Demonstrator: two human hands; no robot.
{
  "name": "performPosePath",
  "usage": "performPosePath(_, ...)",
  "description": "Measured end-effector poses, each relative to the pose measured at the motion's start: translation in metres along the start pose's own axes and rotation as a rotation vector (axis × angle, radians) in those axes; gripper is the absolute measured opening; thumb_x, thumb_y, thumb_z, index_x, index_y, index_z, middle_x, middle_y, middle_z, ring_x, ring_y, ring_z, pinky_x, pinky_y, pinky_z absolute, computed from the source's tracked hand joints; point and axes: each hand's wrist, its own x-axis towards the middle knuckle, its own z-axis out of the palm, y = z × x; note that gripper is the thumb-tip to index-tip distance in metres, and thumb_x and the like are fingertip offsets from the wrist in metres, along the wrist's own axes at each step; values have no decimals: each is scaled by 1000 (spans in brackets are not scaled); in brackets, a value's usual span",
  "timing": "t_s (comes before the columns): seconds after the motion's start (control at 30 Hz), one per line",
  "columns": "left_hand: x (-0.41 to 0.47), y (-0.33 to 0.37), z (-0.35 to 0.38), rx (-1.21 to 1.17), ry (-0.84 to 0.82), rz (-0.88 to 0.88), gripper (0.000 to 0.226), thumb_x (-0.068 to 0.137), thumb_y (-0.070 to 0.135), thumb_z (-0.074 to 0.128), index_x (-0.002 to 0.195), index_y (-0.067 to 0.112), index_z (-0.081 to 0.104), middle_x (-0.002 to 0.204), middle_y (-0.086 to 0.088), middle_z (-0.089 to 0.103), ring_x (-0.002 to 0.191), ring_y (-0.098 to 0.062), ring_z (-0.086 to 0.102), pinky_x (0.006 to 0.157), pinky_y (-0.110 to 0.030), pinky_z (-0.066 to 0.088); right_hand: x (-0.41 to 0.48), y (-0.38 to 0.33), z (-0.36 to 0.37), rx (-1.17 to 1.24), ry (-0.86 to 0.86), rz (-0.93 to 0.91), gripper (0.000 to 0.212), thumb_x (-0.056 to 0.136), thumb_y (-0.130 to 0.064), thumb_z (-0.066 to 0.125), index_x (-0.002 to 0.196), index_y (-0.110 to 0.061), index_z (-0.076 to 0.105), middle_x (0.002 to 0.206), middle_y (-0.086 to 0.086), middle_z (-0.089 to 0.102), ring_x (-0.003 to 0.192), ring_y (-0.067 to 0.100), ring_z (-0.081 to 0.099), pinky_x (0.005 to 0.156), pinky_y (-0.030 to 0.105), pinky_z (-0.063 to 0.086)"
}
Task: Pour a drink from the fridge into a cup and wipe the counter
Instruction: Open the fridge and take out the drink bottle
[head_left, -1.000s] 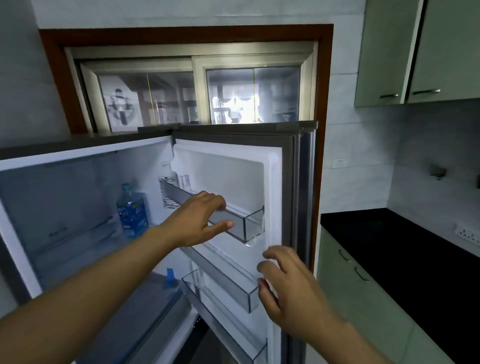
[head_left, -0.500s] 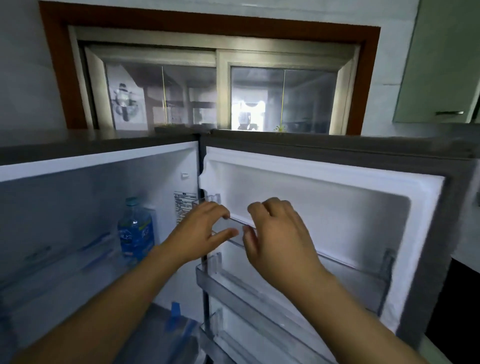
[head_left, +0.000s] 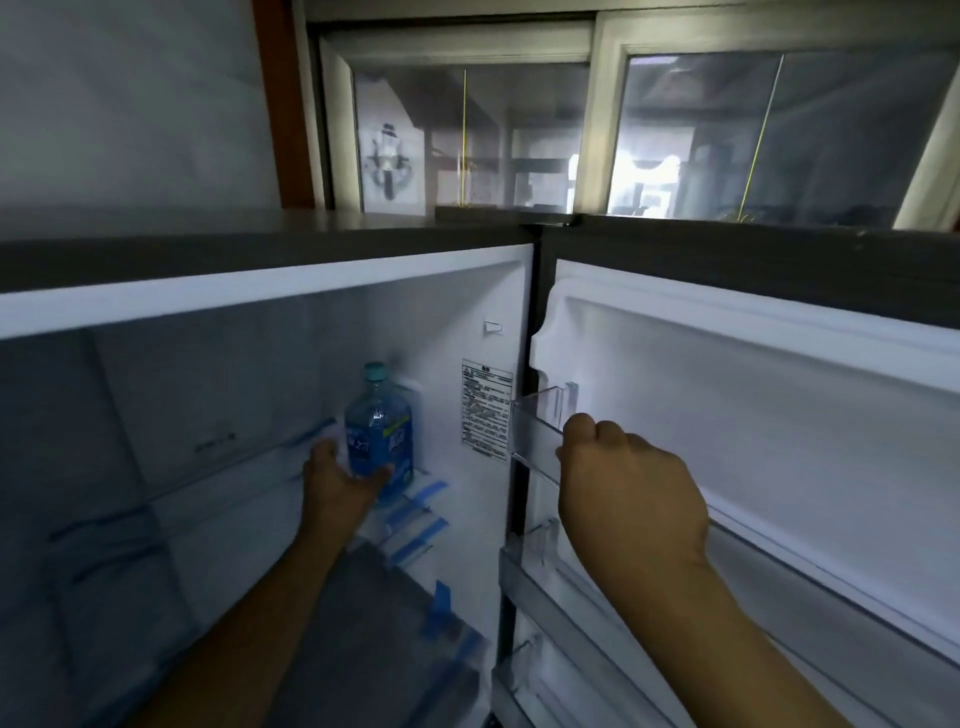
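The bottle (head_left: 378, 441) is blue with a teal cap (head_left: 375, 370). The fridge (head_left: 260, 291) is white inside, with blue tape strips (head_left: 415, 525).

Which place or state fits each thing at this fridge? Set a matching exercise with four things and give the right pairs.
Things:
1. bottle
2. left hand
3. right hand
4. fridge door

Places or states:
A. standing open
B. curled over the rim of the clear door shelf
C. blue, upright inside the fridge
D. gripping the bottle low down

Pairs: 1-C, 2-D, 3-B, 4-A
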Motion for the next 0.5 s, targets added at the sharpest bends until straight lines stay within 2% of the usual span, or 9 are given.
performPosePath(0.1, -6, 11, 15, -20, -16, -17, 79, 76, 12, 87, 139, -5, 41, 128, 1, 46, 112, -15, 49, 89, -18, 48, -2, 5, 6, -2, 64, -35, 36, 43, 8, 79, 56, -9, 51, 45, 7, 46, 34, 19, 40, 45, 21, 16)
performPosePath(0.13, -4, 11, 17, -8, -30, 13, 71, 75, 4, 86, 133, -5, 47, 125, -1, 51, 109, -16, 53, 84, -17, 50, -3, 8, 9, -8, 87, -54, 32, 45, 8, 75, 56, -9, 50, 45, 6, 46, 34, 18, 39, 44, 21, 17)
performPosePath(0.17, 2, 5, 22, 30, -57, 66, 61, 71, 5, 89, 123, -4, 57, 119, -1, 62, 104, -19, 61, 82, -22, 55, -3, 10, 12, -13, 109, -68, 28, 48, 8, 72, 56, -9, 51, 45, 6, 46, 34, 17, 39, 44, 20, 17)
performPosePath(0.2, 8, 1, 22, 29, -64, 102, 50, 67, 6, 92, 110, 8, 68, 109, 4, 72, 97, -21, 69, 80, -30, 60, -3, 10, 14, -19, 130, -80, 25, 50, 6, 68, 56, -10, 51, 45, 6, 45, 34, 17, 39, 44, 20, 17)
performPosePath(0.27, 19, -10, 27, 0, -72, 131, 42, 66, 2, 91, 92, 28, 73, 88, 9, 77, 85, -17, 72, 76, -38, 61, -3, 13, 17, -50, 151, -89, 19, 55, 3, 63, 57, -12, 51, 46, 4, 45, 35, 15, 39, 44, 21, 16)
performPosePath(0.33, 29, -19, 32, -15, -18, 145, 39, 68, 9, 92, 100, 19, 72, 96, -2, 77, 93, -23, 72, 82, -50, 61, -3, 15, 19, -62, 166, -79, 16, 60, 3, 58, 58, -12, 51, 46, 3, 45, 36, 15, 39, 43, 22, 17)
performPosePath(0.4, 44, -41, 35, -42, 6, 101, 64, 61, 37, 95, 115, 15, 67, 112, -5, 75, 105, -25, 71, 88, -52, 59, -3, 17, 19, -48, 171, -77, 17, 61, 6, 48, 59, -11, 52, 46, 4, 45, 35, 16, 40, 42, 22, 18)
performPosePath(0.43, 53, -57, 37, -57, 1, 85, 77, 57, 49, 94, 120, 16, 64, 117, -3, 73, 108, -22, 70, 91, -51, 58, -4, 18, 19, -50, 164, -77, 17, 61, 6, 50, 59, -11, 53, 47, 4, 46, 35, 16, 40, 42, 22, 18)
performPosePath(0.5, 46, -52, 36, -72, 28, 22, 92, 51, 59, 93, 126, 16, 59, 123, -1, 70, 111, -19, 68, 95, -47, 56, -4, 19, 18, -60, 133, -85, 20, 56, 2, 68, 59, -11, 53, 47, 4, 46, 35, 16, 40, 43, 22, 17)
